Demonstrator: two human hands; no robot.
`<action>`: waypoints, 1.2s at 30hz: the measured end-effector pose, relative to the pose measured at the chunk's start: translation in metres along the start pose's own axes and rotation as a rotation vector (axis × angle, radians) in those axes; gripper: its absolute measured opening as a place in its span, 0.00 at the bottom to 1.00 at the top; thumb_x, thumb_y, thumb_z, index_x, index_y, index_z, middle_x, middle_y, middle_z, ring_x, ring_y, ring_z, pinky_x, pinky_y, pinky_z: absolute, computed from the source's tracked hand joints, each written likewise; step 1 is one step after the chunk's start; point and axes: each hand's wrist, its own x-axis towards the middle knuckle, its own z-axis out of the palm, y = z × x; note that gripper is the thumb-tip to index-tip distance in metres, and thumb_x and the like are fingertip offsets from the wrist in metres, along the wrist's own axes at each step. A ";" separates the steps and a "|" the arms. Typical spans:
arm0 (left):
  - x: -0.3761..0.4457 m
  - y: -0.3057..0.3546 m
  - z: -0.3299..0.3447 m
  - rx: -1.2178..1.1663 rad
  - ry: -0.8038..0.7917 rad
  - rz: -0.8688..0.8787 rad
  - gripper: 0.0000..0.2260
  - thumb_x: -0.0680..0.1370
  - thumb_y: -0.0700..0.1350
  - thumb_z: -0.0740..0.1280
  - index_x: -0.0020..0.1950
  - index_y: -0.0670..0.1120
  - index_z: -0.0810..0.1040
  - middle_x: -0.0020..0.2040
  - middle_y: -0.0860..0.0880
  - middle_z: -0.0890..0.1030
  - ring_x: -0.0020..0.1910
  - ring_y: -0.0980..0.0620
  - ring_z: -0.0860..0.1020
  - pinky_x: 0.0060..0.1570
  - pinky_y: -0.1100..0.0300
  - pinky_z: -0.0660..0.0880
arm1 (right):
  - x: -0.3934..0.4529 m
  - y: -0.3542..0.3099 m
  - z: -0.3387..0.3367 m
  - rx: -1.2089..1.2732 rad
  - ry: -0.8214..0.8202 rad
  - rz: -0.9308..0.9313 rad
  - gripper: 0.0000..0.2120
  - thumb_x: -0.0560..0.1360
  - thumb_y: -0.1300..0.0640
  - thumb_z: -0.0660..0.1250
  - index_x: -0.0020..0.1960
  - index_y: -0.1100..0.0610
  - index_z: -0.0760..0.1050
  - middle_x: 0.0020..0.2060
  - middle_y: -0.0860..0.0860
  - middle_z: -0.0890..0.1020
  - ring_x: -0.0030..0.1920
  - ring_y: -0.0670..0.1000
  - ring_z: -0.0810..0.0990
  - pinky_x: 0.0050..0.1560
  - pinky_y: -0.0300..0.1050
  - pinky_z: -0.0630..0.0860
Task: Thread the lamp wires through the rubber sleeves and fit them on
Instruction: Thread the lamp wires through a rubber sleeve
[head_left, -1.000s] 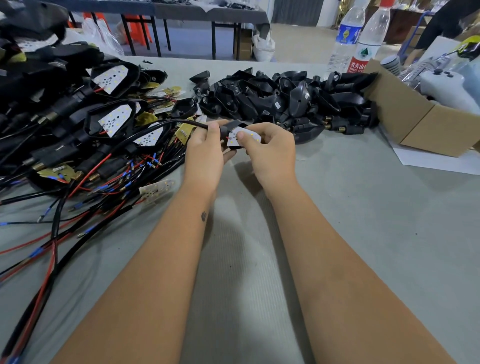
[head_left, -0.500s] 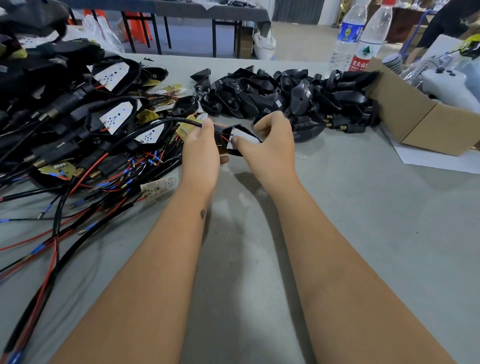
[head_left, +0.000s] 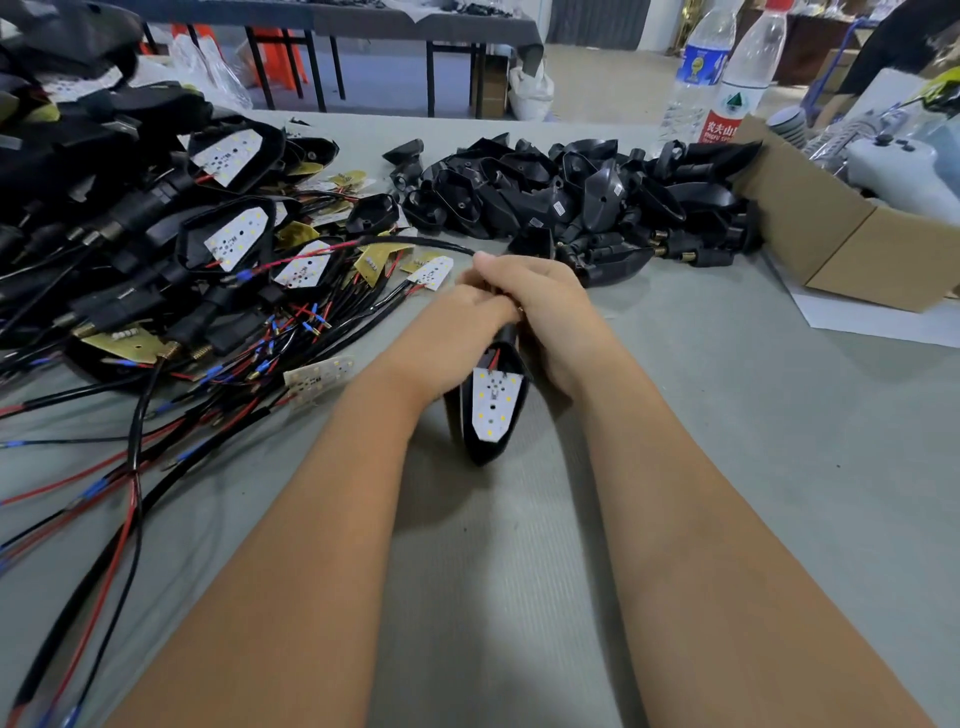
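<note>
We hold one lamp (head_left: 491, 402) between our two hands, just above the table (head_left: 727, 467). Its pointed end hangs down toward us, and the white board with little yellow dots faces up. Our left hand (head_left: 449, 332) and our right hand (head_left: 545, 312) are both curled tight around the top end of the lamp, where the stem is. The hands touch each other there. A black wire (head_left: 415, 241) runs from our hands off to the left. We cannot see the rubber sleeve itself, because our fingers cover it.

What could go wrong? We think the thin red wires at the board could snap or pull loose if we tug too hard. The sleeve could also go on crooked, since we cannot see it under our fingers. The long wire could catch on the big tangle of wires (head_left: 156, 415) on the left and drag other lamps along.

The table has a gray-green cloth on it. On the left sits a heap of lamps with wires (head_left: 218, 234). Behind our hands is a pile of black lamp shells (head_left: 571, 192). On the right is a cardboard box (head_left: 857, 244), and two water bottles (head_left: 727, 78) stand behind it. Farther back is another table with dark legs (head_left: 363, 31) on a pale floor.
</note>
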 end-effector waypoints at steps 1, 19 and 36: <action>0.000 0.000 0.002 0.027 -0.013 0.002 0.11 0.78 0.42 0.61 0.49 0.34 0.78 0.44 0.42 0.79 0.40 0.53 0.76 0.44 0.55 0.75 | -0.002 -0.001 0.000 -0.028 -0.029 -0.023 0.10 0.78 0.58 0.66 0.41 0.62 0.81 0.33 0.56 0.80 0.35 0.52 0.79 0.40 0.45 0.76; 0.007 -0.015 -0.005 -0.378 0.169 0.026 0.16 0.75 0.56 0.55 0.40 0.46 0.75 0.39 0.50 0.80 0.43 0.51 0.76 0.39 0.56 0.71 | 0.001 -0.001 -0.016 -0.020 0.085 -0.048 0.10 0.79 0.59 0.64 0.40 0.58 0.80 0.28 0.48 0.73 0.28 0.45 0.67 0.29 0.35 0.63; 0.021 -0.018 -0.018 -0.932 0.666 -0.034 0.16 0.86 0.47 0.48 0.45 0.47 0.71 0.27 0.50 0.72 0.21 0.57 0.66 0.22 0.66 0.65 | -0.012 -0.020 -0.003 -0.584 -0.381 0.256 0.02 0.76 0.65 0.69 0.45 0.62 0.81 0.25 0.49 0.78 0.23 0.42 0.73 0.24 0.31 0.68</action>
